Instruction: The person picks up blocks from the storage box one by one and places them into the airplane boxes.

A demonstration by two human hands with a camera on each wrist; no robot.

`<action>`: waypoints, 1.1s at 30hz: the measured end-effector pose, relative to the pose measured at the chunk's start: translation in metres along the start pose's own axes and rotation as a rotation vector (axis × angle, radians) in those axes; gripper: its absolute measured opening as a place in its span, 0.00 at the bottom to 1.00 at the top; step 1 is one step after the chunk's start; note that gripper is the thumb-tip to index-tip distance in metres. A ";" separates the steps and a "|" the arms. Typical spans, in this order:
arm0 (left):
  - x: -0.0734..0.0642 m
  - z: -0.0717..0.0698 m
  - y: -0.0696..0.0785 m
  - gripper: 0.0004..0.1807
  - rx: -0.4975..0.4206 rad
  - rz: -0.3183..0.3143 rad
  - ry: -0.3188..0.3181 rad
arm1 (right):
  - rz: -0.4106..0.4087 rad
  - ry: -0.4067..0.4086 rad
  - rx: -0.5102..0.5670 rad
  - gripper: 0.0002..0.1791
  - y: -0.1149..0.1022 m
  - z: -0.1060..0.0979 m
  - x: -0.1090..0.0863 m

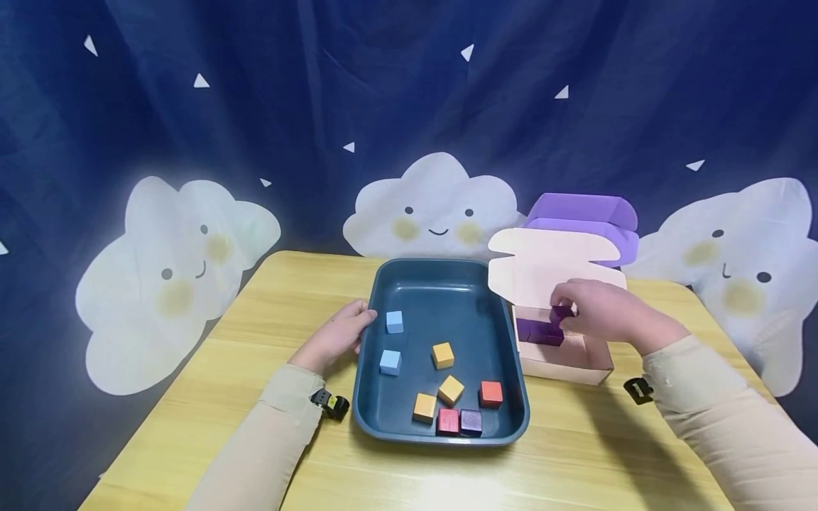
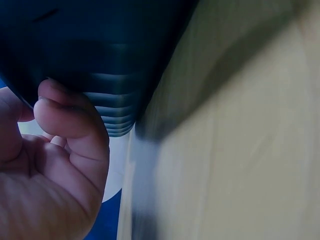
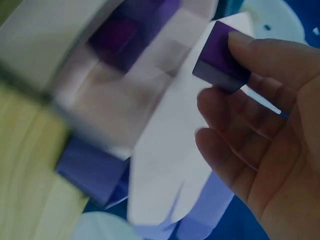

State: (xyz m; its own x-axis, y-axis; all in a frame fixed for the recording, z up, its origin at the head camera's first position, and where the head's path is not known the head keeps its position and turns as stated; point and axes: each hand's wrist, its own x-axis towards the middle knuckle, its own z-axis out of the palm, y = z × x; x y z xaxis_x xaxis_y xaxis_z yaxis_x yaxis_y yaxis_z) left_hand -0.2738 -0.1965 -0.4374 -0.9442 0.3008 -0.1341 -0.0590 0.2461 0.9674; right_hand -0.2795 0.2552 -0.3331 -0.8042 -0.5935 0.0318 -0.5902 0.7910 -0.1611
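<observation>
My right hand [image 1: 601, 312] pinches a dark purple cube [image 3: 220, 60] between thumb and fingers, above the open pale pink cardboard box [image 1: 565, 370]. Inside the box, more purple cubes [image 1: 540, 332] sit in a row along its far left part. With thumb over the rim and curled fingers on the outer wall, my left hand [image 1: 339, 332] grips the left side of a dark teal tray [image 1: 441, 305]. In the tray lie two light blue cubes [image 1: 390, 363], three yellow cubes [image 1: 443, 355], an orange-red cube [image 1: 491, 394], a red cube [image 1: 448, 422] and a dark purple cube [image 1: 471, 424].
The pink box's lid [image 1: 552, 266] stands raised at the back. Behind it is an open purple box [image 1: 581, 216]. Everything rests on a wooden table [image 1: 307, 284], with a dark blue cloud-patterned curtain [image 1: 409, 85] beyond its far edge.
</observation>
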 end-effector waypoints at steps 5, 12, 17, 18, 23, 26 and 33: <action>0.001 0.000 0.000 0.13 -0.004 -0.010 0.002 | 0.130 -0.054 -0.059 0.09 0.013 0.008 -0.008; 0.001 0.001 0.000 0.12 0.000 -0.007 0.005 | 0.162 -0.020 -0.185 0.13 0.019 0.028 -0.018; 0.001 0.001 0.002 0.13 -0.003 -0.007 0.006 | 0.124 0.029 -0.273 0.14 0.019 0.041 -0.020; 0.000 0.001 0.002 0.13 -0.002 -0.007 0.007 | 0.118 0.037 -0.285 0.14 0.019 0.044 -0.019; 0.000 0.001 -0.001 0.12 -0.004 -0.019 0.012 | 0.104 0.065 -0.306 0.14 0.019 0.055 -0.017; -0.001 0.001 -0.002 0.12 -0.009 -0.017 0.011 | 0.106 0.072 -0.311 0.14 0.018 0.058 -0.017; 0.001 0.001 -0.001 0.13 0.000 0.002 0.005 | 0.101 0.097 -0.323 0.15 0.019 0.063 -0.017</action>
State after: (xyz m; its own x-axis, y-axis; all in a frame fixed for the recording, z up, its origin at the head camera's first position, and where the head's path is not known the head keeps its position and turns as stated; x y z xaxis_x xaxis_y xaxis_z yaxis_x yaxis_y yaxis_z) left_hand -0.2748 -0.1957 -0.4386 -0.9459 0.2968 -0.1311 -0.0570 0.2458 0.9676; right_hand -0.2725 0.2707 -0.3988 -0.8534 -0.5055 0.1273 -0.4869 0.8602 0.1515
